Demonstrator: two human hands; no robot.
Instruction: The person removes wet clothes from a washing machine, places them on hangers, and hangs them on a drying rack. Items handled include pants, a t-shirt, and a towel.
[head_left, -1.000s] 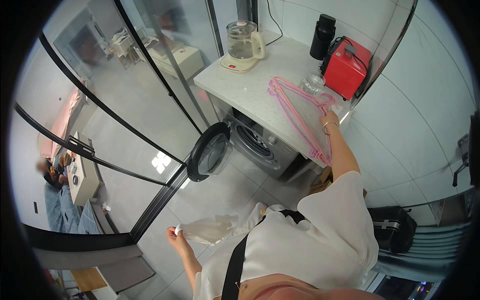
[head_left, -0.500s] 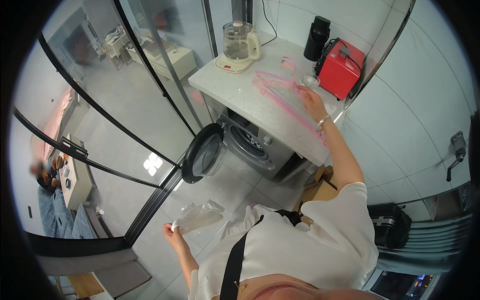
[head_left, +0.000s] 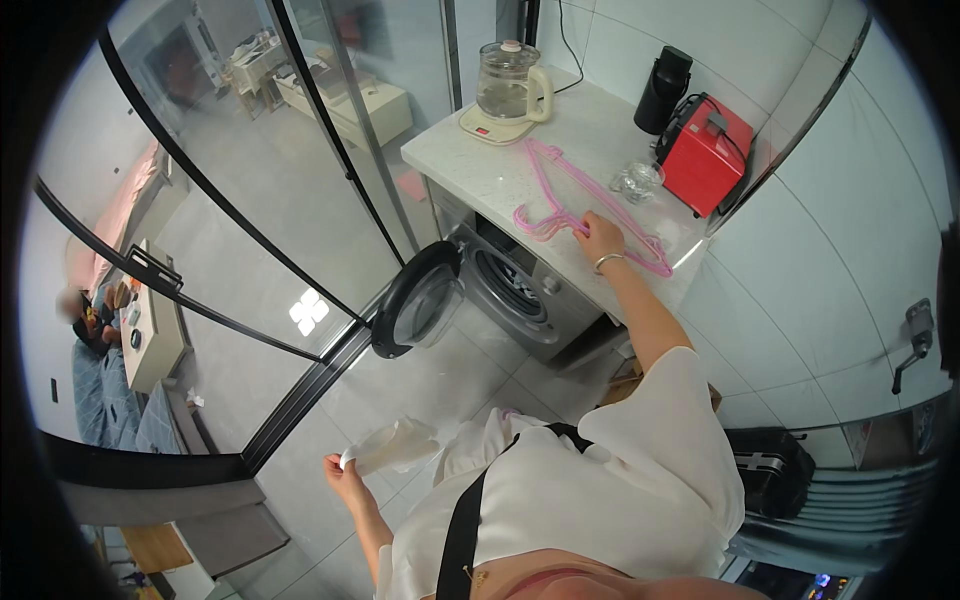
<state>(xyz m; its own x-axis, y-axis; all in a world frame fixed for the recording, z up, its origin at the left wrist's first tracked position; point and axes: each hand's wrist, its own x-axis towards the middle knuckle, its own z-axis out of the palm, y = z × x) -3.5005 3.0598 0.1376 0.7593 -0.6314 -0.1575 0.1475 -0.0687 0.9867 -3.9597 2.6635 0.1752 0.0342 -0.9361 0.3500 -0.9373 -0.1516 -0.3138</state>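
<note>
My right hand (head_left: pixel 600 237) is closed around the neck of a bunch of pink clothes hangers (head_left: pixel 552 180) at the countertop. Their hooks point left toward the counter's front edge, and the long bars lie on the far side of my hand. Low on the left, my left hand (head_left: pixel 346 478) pinches a thin, whitish, half see-through cloth (head_left: pixel 395 446) that hangs out to the right over the floor. Below the counter stands a grey front-loading washing machine (head_left: pixel 505 290), its round door (head_left: pixel 418 300) swung open.
On the white counter (head_left: pixel 445 160) stand a glass kettle (head_left: pixel 508 85) on a cream base, a black flask (head_left: pixel 663 90), a red box-shaped appliance (head_left: pixel 708 155) and a clear crumpled or glass item (head_left: pixel 637 182). Black-framed glass panels (head_left: pixel 230 200) rise at left. Another person (head_left: pixel 95 330) sits beyond them.
The pink hangers have been turned round: their hooks pointed to the far side and now point left, nearer me. My right hand has come nearer with them. My left hand keeps the cloth.
</note>
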